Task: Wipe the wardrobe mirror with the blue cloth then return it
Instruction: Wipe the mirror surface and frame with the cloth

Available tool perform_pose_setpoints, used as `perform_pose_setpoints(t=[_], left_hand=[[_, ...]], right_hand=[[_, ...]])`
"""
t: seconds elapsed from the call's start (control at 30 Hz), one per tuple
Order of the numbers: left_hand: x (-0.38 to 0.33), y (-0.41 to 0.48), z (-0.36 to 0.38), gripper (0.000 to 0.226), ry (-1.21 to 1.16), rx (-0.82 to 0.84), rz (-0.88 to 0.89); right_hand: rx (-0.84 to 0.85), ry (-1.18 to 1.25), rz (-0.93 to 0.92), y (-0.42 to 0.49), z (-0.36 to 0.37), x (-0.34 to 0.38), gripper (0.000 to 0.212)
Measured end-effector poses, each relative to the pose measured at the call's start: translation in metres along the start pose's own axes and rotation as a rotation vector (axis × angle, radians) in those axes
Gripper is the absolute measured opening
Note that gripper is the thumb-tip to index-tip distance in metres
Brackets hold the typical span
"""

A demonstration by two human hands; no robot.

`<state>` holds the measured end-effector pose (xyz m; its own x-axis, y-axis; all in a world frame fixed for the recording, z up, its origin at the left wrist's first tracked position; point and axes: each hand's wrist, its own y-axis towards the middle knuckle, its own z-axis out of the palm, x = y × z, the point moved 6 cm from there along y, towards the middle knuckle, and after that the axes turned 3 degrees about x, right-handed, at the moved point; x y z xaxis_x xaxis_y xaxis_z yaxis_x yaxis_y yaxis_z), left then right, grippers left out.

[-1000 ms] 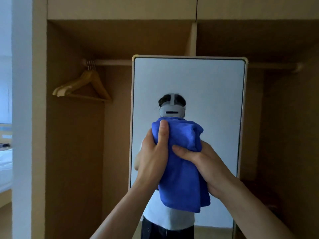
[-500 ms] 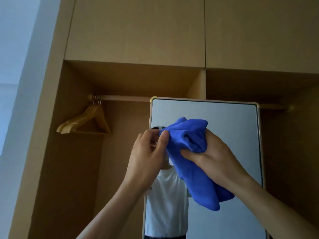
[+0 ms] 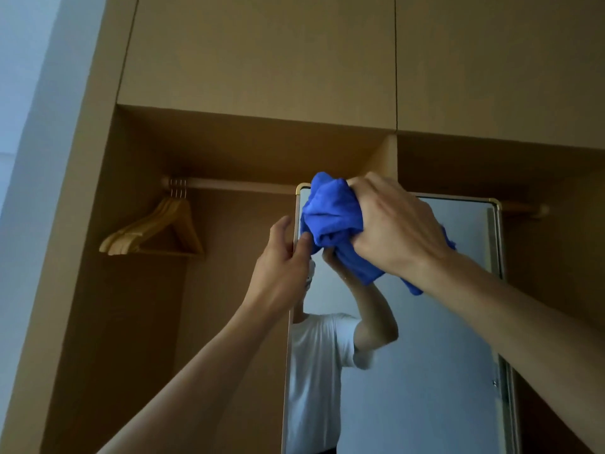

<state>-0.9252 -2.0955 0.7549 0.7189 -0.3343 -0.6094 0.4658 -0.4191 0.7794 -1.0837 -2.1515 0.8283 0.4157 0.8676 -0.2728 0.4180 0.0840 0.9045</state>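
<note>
While the right hand [image 3: 396, 224] keeps its grip clamped on the blue cloth [image 3: 330, 217], the bundle has climbed since half a second ago. Then it sat on the glass below the top rim; now it is pressed over the upper left corner of the mirror [image 3: 442, 322], its top fold poking above the gold frame [image 3: 496, 204]. The cloth is wadded tighter than before. Its knot bulges out to the left of the knuckles, and a short tail hangs below the wrist rather than the long drape seen a second ago.

The left hand [image 3: 281, 267] has come off the cloth. Earlier its fingertips pinched the cloth's left edge. It now sits at the mirror's left edge, with the thumb on the glass side just under the bundle and the fingers on the outer side. Whether that grip is clamped on the frame or only resting there cannot be told.

The view has also tipped upward. More of the wardrobe's upper doors [image 3: 262, 60] fills the top, and the mirror's top rim lies lower in the picture. The wooden hangers [image 3: 154, 231] hang where they were on the rail [image 3: 235, 185], left of the mirror. In the glass, a person's white T-shirt [image 3: 317, 348] and a raised arm are reflected beneath the cloth.
</note>
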Motion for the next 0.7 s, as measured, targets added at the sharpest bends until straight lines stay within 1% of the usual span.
perform_pose_setpoints(t=[0.13, 0.2, 0.3, 0.4, 0.5, 0.6, 0.7], left_hand=[[-0.002, 0.015, -0.001, 0.044, -0.055, 0.011, -0.011], [-0.002, 0.02, -0.003, 0.046, -0.038, -0.006, 0.005], [0.005, 0.018, -0.004, 0.053, 0.014, -0.021, 0.024], [0.017, 0.016, -0.001, 0.058, -0.004, 0.002, 0.025], [0.025, 0.018, -0.001, 0.053, -0.06, -0.007, 0.041], [0.035, 0.015, 0.0, 0.047, -0.098, -0.016, 0.025], [0.043, 0.008, 0.0, 0.046, -0.137, -0.012, -0.001]], right_hand=[[-0.059, -0.114, -0.07, 0.022, 0.002, 0.002, 0.041], [-0.072, -0.138, -0.084, 0.032, 0.003, 0.001, 0.041], [-0.067, -0.103, -0.077, 0.039, 0.01, -0.003, 0.039], [-0.051, -0.063, -0.108, 0.035, 0.022, -0.002, 0.038], [-0.041, -0.001, -0.13, 0.025, 0.033, 0.003, 0.04], [-0.034, 0.051, -0.144, 0.003, 0.044, 0.009, 0.035], [-0.015, 0.065, -0.175, -0.024, 0.055, 0.014, 0.041]])
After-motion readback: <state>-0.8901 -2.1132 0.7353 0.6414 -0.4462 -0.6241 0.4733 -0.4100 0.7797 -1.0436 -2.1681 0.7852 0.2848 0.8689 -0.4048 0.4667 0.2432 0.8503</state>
